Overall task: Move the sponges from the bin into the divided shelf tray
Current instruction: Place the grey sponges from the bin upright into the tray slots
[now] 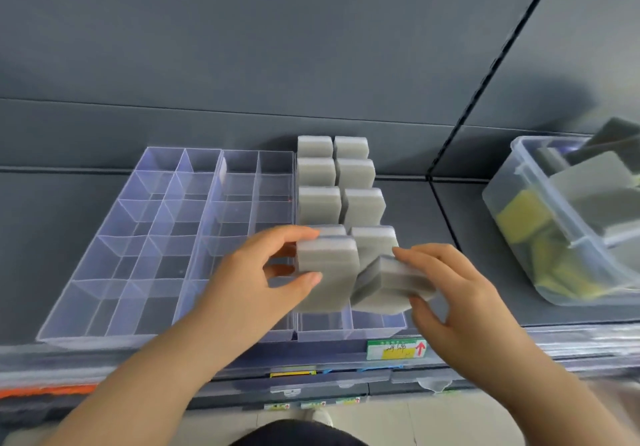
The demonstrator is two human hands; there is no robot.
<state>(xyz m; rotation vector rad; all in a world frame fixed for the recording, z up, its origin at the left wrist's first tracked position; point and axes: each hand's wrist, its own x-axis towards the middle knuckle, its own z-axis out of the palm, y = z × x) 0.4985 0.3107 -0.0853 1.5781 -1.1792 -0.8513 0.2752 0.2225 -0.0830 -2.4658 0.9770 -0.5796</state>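
Pinching an upright grey sponge (327, 272) between left hand (249, 283) thumb and fingers, steadying it on edge so it fits its narrow cell. Divided tray (114, 265) on the shelf: left cells bare, right columns filled. Right hand (460, 293) clasping a tilted sponge (388, 281), angling it in. Bin (512, 210) far right, holding more.

dark grey shelf (433, 238), clear divided tray (104, 307) left, sponge bin (512, 224) right
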